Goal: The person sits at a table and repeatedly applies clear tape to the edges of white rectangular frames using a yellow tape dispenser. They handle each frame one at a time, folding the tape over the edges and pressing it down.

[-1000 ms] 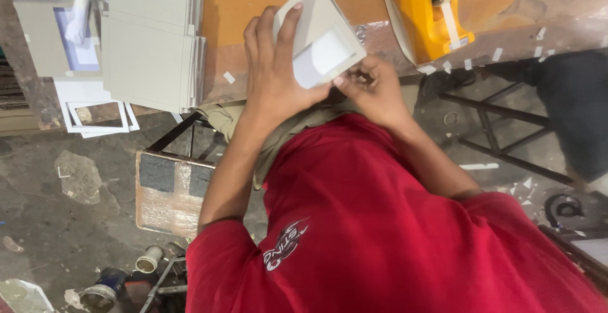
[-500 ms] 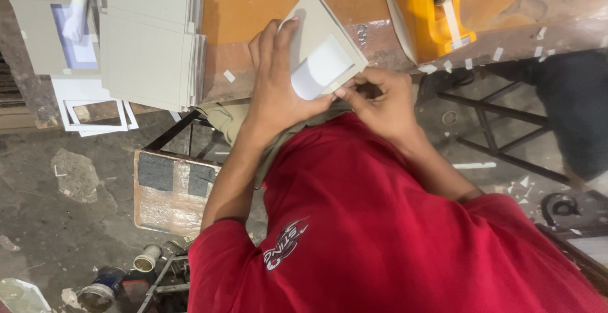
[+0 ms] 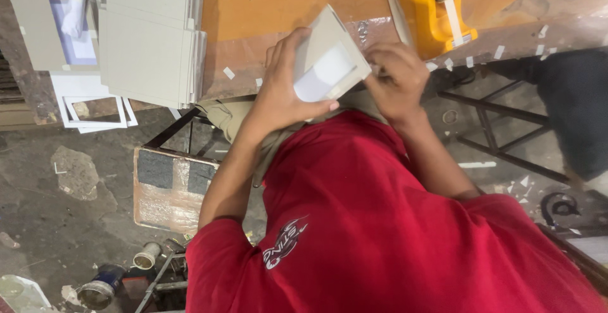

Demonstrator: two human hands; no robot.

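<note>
As both hands meet at the table edge, they grasp a grey card frame
The left hand wraps the frame's side, thumb pressed along its lower edge, holding it tilted above the lap; the right hand curls at its other corner, fingers bent in, pinching there. Behind lies an orange table with a stack of grey boards, a yellow tape dispenser and tape scraps, over a stained concrete floor
</note>
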